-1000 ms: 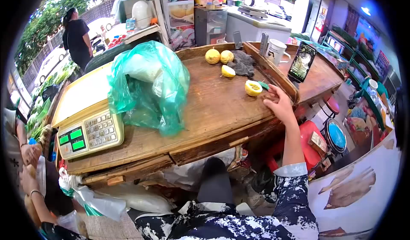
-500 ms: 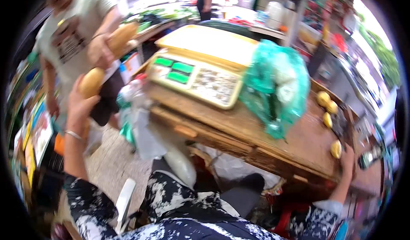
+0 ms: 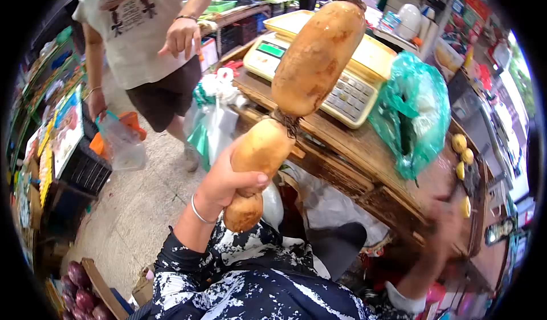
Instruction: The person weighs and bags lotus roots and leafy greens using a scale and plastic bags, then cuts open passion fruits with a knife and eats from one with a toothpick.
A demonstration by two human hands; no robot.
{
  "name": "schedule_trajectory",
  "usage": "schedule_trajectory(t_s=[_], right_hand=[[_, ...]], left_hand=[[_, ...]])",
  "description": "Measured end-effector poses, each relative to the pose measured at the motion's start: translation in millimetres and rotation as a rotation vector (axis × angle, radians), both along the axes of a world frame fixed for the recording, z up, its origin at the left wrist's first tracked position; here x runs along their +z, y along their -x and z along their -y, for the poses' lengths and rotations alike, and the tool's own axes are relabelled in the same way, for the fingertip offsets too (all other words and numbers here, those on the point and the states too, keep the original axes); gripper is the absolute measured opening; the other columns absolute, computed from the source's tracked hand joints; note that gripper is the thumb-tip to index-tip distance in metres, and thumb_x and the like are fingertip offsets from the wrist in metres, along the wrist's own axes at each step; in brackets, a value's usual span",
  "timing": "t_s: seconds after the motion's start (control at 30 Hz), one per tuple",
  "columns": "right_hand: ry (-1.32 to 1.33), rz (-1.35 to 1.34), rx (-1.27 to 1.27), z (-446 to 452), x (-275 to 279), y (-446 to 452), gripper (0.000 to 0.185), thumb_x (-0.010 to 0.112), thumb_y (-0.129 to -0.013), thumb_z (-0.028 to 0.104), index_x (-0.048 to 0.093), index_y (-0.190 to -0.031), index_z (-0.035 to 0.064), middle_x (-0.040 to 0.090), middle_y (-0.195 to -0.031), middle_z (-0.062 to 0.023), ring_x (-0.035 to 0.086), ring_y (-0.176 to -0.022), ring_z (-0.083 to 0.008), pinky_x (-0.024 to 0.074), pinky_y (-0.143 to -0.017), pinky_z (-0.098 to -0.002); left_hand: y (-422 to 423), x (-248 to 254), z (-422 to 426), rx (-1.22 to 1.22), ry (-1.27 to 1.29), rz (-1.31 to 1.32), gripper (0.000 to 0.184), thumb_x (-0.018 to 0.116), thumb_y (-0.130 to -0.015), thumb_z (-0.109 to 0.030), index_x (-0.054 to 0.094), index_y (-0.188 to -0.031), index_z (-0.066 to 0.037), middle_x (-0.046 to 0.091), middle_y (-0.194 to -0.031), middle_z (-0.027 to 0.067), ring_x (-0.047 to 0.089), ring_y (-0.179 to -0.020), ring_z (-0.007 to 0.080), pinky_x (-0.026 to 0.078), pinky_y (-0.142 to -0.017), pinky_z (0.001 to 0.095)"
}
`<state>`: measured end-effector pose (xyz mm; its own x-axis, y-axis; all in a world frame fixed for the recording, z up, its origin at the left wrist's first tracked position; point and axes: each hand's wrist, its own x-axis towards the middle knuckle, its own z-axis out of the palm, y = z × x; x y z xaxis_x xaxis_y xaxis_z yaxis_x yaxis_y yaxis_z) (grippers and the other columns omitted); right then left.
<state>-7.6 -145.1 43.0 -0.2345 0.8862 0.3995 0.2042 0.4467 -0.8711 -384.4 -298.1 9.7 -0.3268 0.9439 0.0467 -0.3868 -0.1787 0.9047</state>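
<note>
A long lotus root [image 3: 319, 58], tan with dark joints, is in my left hand [image 3: 219, 177]. My fingers wrap round its lower section, and its far end stands up in front of the scale [image 3: 356, 101]. A bracelet circles my left wrist. My right hand [image 3: 444, 229] is smeared by motion at the right end of the wooden table, close to a cut yellow piece [image 3: 465, 207]; its fingers cannot be made out.
A green plastic bag [image 3: 410, 115] lies beside the scale on the wooden table [image 3: 336, 143]. Small yellow pieces [image 3: 459, 143] lie at its right end. Across from me stands a person with a clear bag [image 3: 122, 149]. Purple onions [image 3: 85, 300] sit in a box, lower left.
The lotus root has come toward me and to the right in my left hand, away from the other person's hand, which is now free of it. My right hand has shifted slightly left and down.
</note>
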Motion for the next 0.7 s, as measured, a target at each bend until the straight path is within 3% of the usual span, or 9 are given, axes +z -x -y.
schedule_trajectory(t_s=[0.03, 0.13, 0.23, 0.3, 0.33, 0.43, 0.57, 0.6, 0.7], right_hand=[[0.295, -0.131, 0.234, 23, 11, 51, 0.017, 0.054, -0.087, 0.015, 0.057, -0.097, 0.0007, 0.053, -0.072, 0.0006, 0.047, -0.061, -0.0061, 0.0386, -0.056, -0.0191], [0.389, -0.022, 0.602, 34, 7, 114, 0.023, 0.051, -0.090, 0.011, 0.057, -0.107, -0.0019, 0.053, -0.073, 0.0011, 0.048, -0.062, -0.0060, 0.0395, -0.057, -0.0203], [0.281, 0.137, 0.657, 31, 5, 138, 0.033, 0.050, -0.090, 0.012, 0.052, -0.119, -0.0045, 0.056, -0.076, 0.0007, 0.047, -0.068, -0.0057, 0.0393, -0.063, -0.0207], [0.317, 0.067, 0.611, 35, 10, 151, 0.042, 0.051, -0.091, 0.020, 0.048, -0.124, -0.0062, 0.055, -0.077, 0.0001, 0.047, -0.070, -0.0058, 0.0379, -0.065, -0.0203], [0.466, 0.060, 0.650, 28, 12, 153, 0.053, 0.050, -0.092, 0.027, 0.039, -0.131, -0.0070, 0.053, -0.075, 0.0005, 0.045, -0.070, -0.0056, 0.0354, -0.062, -0.0193], [0.591, 0.015, 0.702, 22, 3, 167, 0.060, 0.050, -0.092, 0.031, 0.032, -0.136, -0.0054, 0.050, -0.073, 0.0022, 0.044, -0.069, -0.0058, 0.0328, -0.060, -0.0189], [0.579, 0.020, 0.791, 11, 0, 186, 0.065, 0.055, -0.089, 0.034, 0.032, -0.136, -0.0043, 0.046, -0.071, 0.0039, 0.041, -0.065, -0.0046, 0.0309, -0.055, -0.0182], [0.593, -0.043, 0.750, 12, -1, 192, 0.053, 0.058, -0.088, 0.033, 0.044, -0.126, -0.0024, 0.046, -0.069, 0.0042, 0.040, -0.062, -0.0041, 0.0303, -0.053, -0.0186], [0.611, -0.041, 0.703, 7, -7, 197, 0.037, 0.060, -0.087, 0.030, 0.054, -0.110, 0.0008, 0.045, -0.068, 0.0045, 0.039, -0.061, -0.0041, 0.0296, -0.052, -0.0193]], left_hand=[[-5, -4, -5, -0.030, -0.002, 0.007, 0.078, 0.075, -0.056, -0.010, 0.041, -0.126, 0.000, 0.058, -0.107, 0.0101, 0.059, -0.094, 0.0213, 0.048, -0.084, 0.0328], [-18, -10, -13, -0.115, 0.018, 0.023, 0.077, 0.075, -0.057, -0.008, 0.042, -0.127, 0.000, 0.057, -0.111, 0.0093, 0.058, -0.097, 0.0194, 0.046, -0.087, 0.0313], [-28, -10, -18, -0.061, -0.054, -0.074, 0.077, 0.075, -0.062, -0.004, 0.040, -0.130, -0.001, 0.054, -0.116, 0.0075, 0.053, -0.102, 0.0145, 0.044, -0.087, 0.0268], [-29, -14, -22, -0.051, -0.058, -0.126, 0.076, 0.075, -0.063, -0.004, 0.040, -0.131, 0.000, 0.052, -0.120, 0.0081, 0.051, -0.108, 0.0149, 0.040, -0.093, 0.0275], [-30, -17, -25, 0.010, -0.091, -0.203, 0.076, 0.074, -0.063, -0.004, 0.040, -0.131, -0.002, 0.053, -0.118, 0.0075, 0.051, -0.107, 0.0154, 0.040, -0.092, 0.0279], [-36, -26, -31, 0.158, -0.084, -0.376, 0.077, 0.072, -0.061, -0.002, 0.041, -0.132, -0.005, 0.052, -0.114, 0.0078, 0.052, -0.105, 0.0182, 0.041, -0.091, 0.0293], [-36, -36, -34, 0.387, -0.078, -0.748, 0.081, 0.070, -0.056, -0.001, 0.043, -0.132, -0.009, 0.049, -0.106, 0.0117, 0.053, -0.099, 0.0258, 0.044, -0.088, 0.0327], [-37, -38, -34, 0.381, -0.073, -0.742, 0.081, 0.070, -0.056, -0.001, 0.043, -0.132, -0.009, 0.049, -0.106, 0.0117, 0.053, -0.099, 0.0258, 0.044, -0.088, 0.0327], [-39, -40, -33, 0.456, -0.069, -0.812, 0.080, 0.070, -0.055, -0.002, 0.044, -0.130, -0.008, 0.048, -0.107, 0.0136, 0.053, -0.098, 0.0287, 0.044, -0.088, 0.0342]])
